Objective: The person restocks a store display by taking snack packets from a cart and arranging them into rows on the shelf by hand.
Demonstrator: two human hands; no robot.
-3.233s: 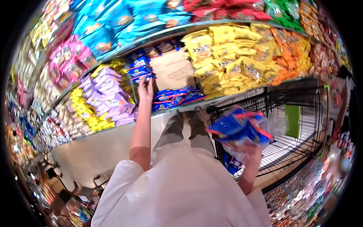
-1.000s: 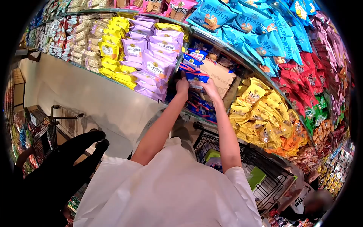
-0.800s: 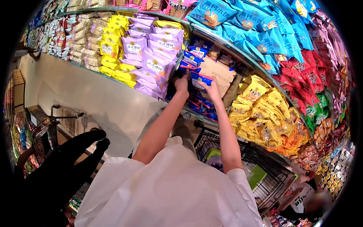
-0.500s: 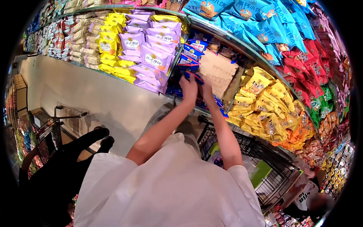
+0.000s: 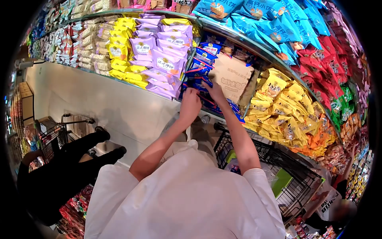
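My left hand (image 5: 191, 105) is at the front edge of a bin compartment, its fingers curled together among blue snack packets; what they pinch is hidden. Just to its right, my right hand (image 5: 216, 93) has its fingers closed on the end of a blue snack packet (image 5: 197, 83). More blue packets (image 5: 203, 55) stand in a row behind it, up the compartment's left side. A brown cardboard box (image 5: 232, 73) fills the middle of that compartment, close beyond my right hand.
Purple packets (image 5: 169, 61) and yellow ones lie left of the compartment, yellow bags (image 5: 284, 107) right of it, light-blue bags (image 5: 274, 28) behind. A black shopping cart (image 5: 270, 167) stands by my right side. A person in dark clothes (image 5: 67, 171) is at the left, near another cart (image 5: 53, 137).
My left hand has drawn back toward me and left, away from the packet both hands were at. My right hand has stayed near it, and the packet lies lower among the others.
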